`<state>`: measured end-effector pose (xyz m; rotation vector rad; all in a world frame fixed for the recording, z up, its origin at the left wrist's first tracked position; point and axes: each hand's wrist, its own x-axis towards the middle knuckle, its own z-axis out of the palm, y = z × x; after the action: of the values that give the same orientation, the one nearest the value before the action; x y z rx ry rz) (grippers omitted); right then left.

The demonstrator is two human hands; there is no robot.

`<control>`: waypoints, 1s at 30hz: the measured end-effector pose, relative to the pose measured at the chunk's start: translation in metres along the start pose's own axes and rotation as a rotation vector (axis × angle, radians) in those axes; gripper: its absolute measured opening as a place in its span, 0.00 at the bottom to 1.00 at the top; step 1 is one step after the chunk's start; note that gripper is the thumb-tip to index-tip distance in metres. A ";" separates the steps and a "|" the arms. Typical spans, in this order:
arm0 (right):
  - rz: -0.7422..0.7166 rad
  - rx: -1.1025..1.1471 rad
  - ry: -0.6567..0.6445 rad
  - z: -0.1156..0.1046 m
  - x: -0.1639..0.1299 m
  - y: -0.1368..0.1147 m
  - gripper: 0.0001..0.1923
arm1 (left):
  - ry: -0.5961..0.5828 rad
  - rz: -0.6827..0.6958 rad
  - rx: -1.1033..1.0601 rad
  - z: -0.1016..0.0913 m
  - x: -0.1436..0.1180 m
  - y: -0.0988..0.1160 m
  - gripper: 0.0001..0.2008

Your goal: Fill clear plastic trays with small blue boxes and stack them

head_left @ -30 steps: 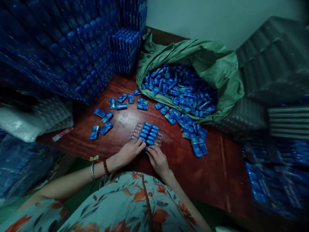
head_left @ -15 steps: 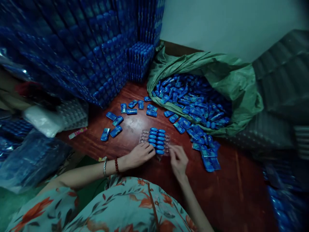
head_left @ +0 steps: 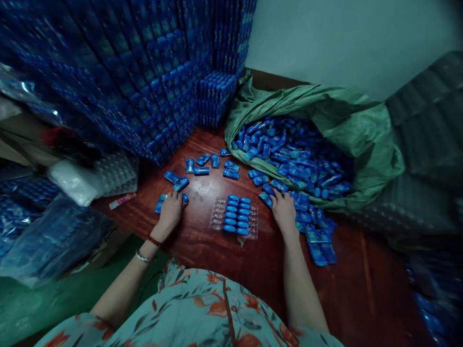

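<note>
Both hands lie palm-down with fingers curled onto loose blue packets, though whether either has actually closed on one cannot be told: the left hand (head_left: 170, 208) covers the blue packets (head_left: 162, 201) left of the clear blister tray (head_left: 236, 218), and the right hand (head_left: 284, 209) presses on the spill of packets (head_left: 300, 202) just right of it. A second ago both hands were together at the near edge of the tray, fingers on its blue pieces; half a second ago the right had begun to lift away. Now they are spread wide to either side, which suggests the last slots were seated and more pieces are being gathered. The tray itself lies untouched between the hands, its middle rows filled with blue capsule-shaped pieces and its outer pockets bare. Behind the tray to the left rises a wall of stacked filled trays (head_left: 137, 77), filling that corner of the room under a pale wall. Behind it to the right gapes a green woven sack (head_left: 325, 106) heaped with more packets. Everything rests on a glossy red-brown wooden table (head_left: 260, 260). Left of the tray beyond the left hand sit empty clear trays (head_left: 115, 171) and plastic bags.
</note>
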<state>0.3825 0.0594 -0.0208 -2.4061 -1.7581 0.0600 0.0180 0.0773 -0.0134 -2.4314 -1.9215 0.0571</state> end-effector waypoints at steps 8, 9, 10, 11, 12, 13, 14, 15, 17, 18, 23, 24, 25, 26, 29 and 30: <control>-0.003 -0.018 -0.059 -0.003 -0.035 0.015 0.22 | -0.125 0.211 -0.413 -0.008 -0.014 0.024 0.22; 0.001 0.010 -0.074 -0.003 -0.036 0.018 0.23 | -0.107 0.232 -0.563 -0.010 -0.011 0.025 0.21; 0.003 0.041 -0.083 -0.003 -0.035 0.021 0.23 | -0.079 0.243 -0.720 -0.012 -0.006 0.026 0.20; 0.002 0.069 -0.083 -0.002 -0.034 0.024 0.25 | -0.044 0.237 -0.876 -0.013 0.000 0.029 0.19; -0.005 0.090 -0.077 -0.002 -0.032 0.025 0.26 | -0.009 0.217 -1.021 -0.014 0.007 0.034 0.18; -0.016 0.102 -0.066 -0.002 -0.029 0.026 0.26 | 0.027 0.184 -1.153 -0.013 0.015 0.040 0.16; -0.030 0.104 -0.053 -0.001 -0.027 0.025 0.25 | 0.061 0.140 -1.269 -0.012 0.024 0.046 0.15; -0.045 0.098 -0.039 0.000 -0.026 0.024 0.23 | 0.092 0.095 -1.363 -0.009 0.032 0.053 0.15; -0.070 0.078 -0.005 0.001 -0.024 0.019 0.20 | 0.126 0.026 -1.489 0.000 0.046 0.064 0.14; -0.079 0.071 0.016 0.002 -0.024 0.017 0.20 | 0.128 0.006 -1.518 0.005 0.051 0.069 0.13; -0.067 0.137 0.105 0.009 -0.033 0.019 0.20 | 0.138 0.069 -1.456 0.019 0.056 0.074 0.10; -0.061 0.160 0.112 0.010 -0.035 0.021 0.20 | 0.144 0.095 -1.438 0.020 0.055 0.074 0.10; -0.058 0.180 0.117 0.010 -0.037 0.022 0.20 | 0.150 0.110 -1.431 0.020 0.055 0.073 0.10; -0.056 0.196 0.121 0.010 -0.039 0.023 0.20 | 0.155 0.109 -1.437 0.020 0.055 0.072 0.10; -0.036 0.204 0.132 0.004 -0.044 0.018 0.23 | 0.177 0.029 -1.509 0.020 0.057 0.073 0.12; -0.018 0.197 0.149 0.000 -0.046 0.014 0.24 | 0.180 0.001 -1.525 0.020 0.058 0.074 0.12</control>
<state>0.3818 0.0116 -0.0259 -2.1965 -1.6262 0.0473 0.1019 0.1166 -0.0371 -2.7269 -2.1437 -2.2464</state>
